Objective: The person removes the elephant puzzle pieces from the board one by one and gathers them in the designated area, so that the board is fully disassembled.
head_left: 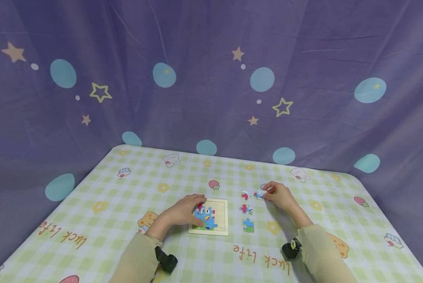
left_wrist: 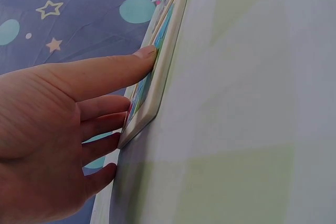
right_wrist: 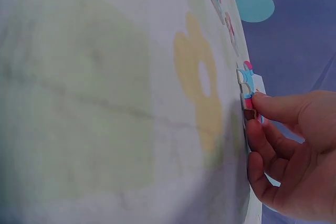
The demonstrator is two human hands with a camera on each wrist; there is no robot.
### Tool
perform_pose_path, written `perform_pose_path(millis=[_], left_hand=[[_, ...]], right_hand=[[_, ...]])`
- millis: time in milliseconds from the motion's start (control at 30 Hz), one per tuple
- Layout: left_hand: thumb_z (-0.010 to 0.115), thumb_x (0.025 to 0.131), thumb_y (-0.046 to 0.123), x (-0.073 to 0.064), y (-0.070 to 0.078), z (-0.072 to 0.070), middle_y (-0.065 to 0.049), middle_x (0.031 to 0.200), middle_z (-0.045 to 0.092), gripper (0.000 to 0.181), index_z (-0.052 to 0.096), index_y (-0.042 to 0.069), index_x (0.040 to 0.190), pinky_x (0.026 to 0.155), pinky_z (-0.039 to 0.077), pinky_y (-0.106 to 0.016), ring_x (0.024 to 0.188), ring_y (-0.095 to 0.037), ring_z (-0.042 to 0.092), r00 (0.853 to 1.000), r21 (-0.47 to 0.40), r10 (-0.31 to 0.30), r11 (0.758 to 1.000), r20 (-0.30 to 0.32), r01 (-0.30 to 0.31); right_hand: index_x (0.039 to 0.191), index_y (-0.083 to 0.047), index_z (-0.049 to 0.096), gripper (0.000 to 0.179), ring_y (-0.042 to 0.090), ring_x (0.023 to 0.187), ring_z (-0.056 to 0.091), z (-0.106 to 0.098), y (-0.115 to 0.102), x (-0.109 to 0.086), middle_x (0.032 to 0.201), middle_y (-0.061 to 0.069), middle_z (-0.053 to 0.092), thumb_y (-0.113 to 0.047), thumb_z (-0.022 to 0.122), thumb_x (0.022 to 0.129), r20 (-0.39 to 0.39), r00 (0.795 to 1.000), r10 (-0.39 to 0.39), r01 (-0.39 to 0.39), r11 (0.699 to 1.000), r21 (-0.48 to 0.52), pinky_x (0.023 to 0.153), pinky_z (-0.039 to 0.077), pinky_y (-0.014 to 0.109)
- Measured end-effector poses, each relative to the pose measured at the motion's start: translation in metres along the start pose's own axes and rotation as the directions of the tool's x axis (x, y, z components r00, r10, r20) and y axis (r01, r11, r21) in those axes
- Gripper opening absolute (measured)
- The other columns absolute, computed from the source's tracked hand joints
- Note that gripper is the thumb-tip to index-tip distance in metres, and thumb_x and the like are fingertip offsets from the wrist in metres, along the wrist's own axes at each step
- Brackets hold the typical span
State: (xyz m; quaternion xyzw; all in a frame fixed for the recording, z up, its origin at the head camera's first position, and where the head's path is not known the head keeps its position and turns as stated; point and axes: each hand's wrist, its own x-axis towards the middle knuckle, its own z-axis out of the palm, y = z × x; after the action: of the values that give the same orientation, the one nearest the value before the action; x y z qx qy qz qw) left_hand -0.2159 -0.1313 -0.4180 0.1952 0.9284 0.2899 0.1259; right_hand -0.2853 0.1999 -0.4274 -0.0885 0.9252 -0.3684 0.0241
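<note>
A square wooden puzzle board [head_left: 221,233] lies on the table, its left part filled with a blue cartoon elephant picture. My left hand [head_left: 183,210] rests over the board's left side. In the left wrist view the thumb [left_wrist: 139,64] lies straight across the picture and the other fingers reach the frame's edge. With thumb and fingertips, my right hand [head_left: 280,195] pinches a blue, white and red puzzle piece [head_left: 259,194] close over the tabletop. The right wrist view shows this piece [right_wrist: 247,85] partly hidden by the thumb.
Between board and right hand lie a small red-and-white piece [head_left: 245,194], a red piece [head_left: 246,209] and a blue-green piece [head_left: 248,225]. A green-checked cloth [head_left: 126,204] with printed drawings covers the table. A purple curtain [head_left: 211,114] hangs behind. Both wrists wear black devices.
</note>
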Motion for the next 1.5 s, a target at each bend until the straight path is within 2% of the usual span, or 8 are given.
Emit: perform_pose_path(millis=[733, 1500], left_hand=[[0.077, 0.070, 0.030, 0.0001, -0.0006, 0.0004, -0.009, 0.145, 0.034, 0.078, 0.042, 0.006, 0.135, 0.108, 0.022, -0.050, 0.135, -0.031, 0.024, 1.000, -0.008, -0.009, 1.000, 0.007, 0.009], [0.077, 0.070, 0.028, -0.0008, 0.0015, -0.0016, -0.010, 0.144, 0.034, 0.078, 0.041, 0.005, 0.136, 0.107, 0.022, -0.050, 0.134, -0.031, 0.025, 1.000, -0.008, -0.008, 1.000, 0.005, 0.008]], right_hand=[[0.091, -0.008, 0.065, 0.013, 0.011, 0.066, 0.052, 0.0034, 0.0042, 0.0038, 0.074, 0.001, 0.061, -0.011, 0.067, 0.079, -0.038, 0.999, -0.027, 0.023, 0.995, -0.098, 0.065, 0.040, 0.028], [0.091, -0.009, 0.067, 0.012, 0.013, 0.070, 0.051, 0.0036, 0.0023, 0.0031, 0.077, 0.001, 0.060, -0.012, 0.067, 0.079, -0.044, 0.999, -0.015, 0.011, 0.995, -0.104, 0.069, 0.040, 0.030]])
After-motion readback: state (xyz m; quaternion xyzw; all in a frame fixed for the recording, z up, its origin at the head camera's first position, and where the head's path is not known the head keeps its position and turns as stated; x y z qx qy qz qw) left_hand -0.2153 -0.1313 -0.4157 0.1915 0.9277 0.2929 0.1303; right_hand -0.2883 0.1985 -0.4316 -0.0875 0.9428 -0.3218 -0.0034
